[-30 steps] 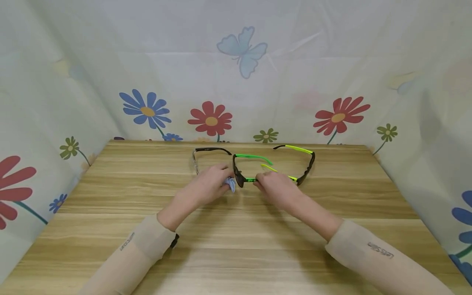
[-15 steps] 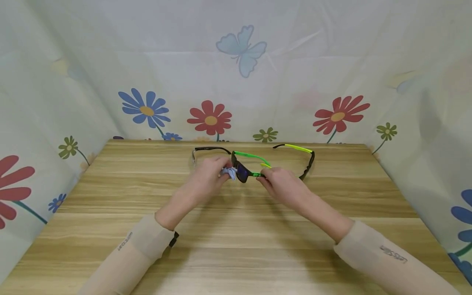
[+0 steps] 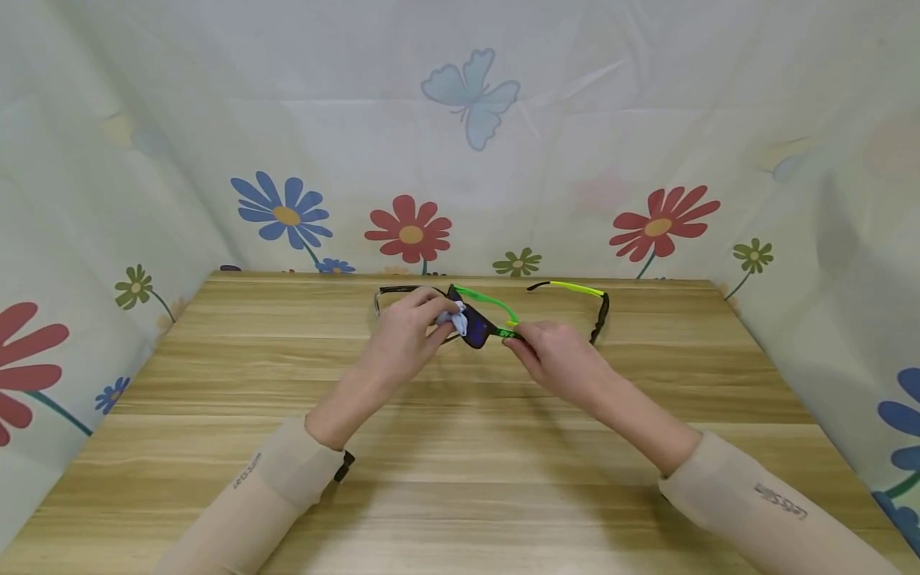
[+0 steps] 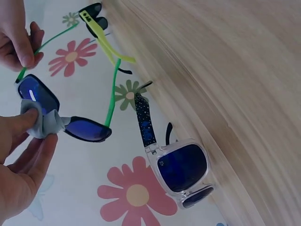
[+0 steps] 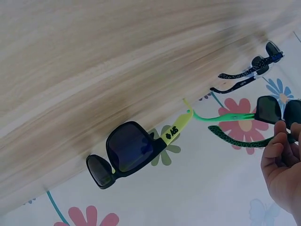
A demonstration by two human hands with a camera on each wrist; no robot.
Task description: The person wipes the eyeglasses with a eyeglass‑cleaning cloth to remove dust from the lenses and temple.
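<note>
Green-armed sunglasses (image 3: 476, 331) have moved a bit farther off over the desk (image 3: 460, 495) since a second ago. Right hand (image 3: 568, 359) pinches one arm of them; left hand (image 3: 402, 331) has a pale blue cloth (image 3: 454, 319) pinched against the lens area. Yellow-armed pair (image 5: 131, 146) sits off to the right, clear-framed pair (image 4: 183, 167) to the left, flowery curtain (image 3: 561, 152) behind.
</note>
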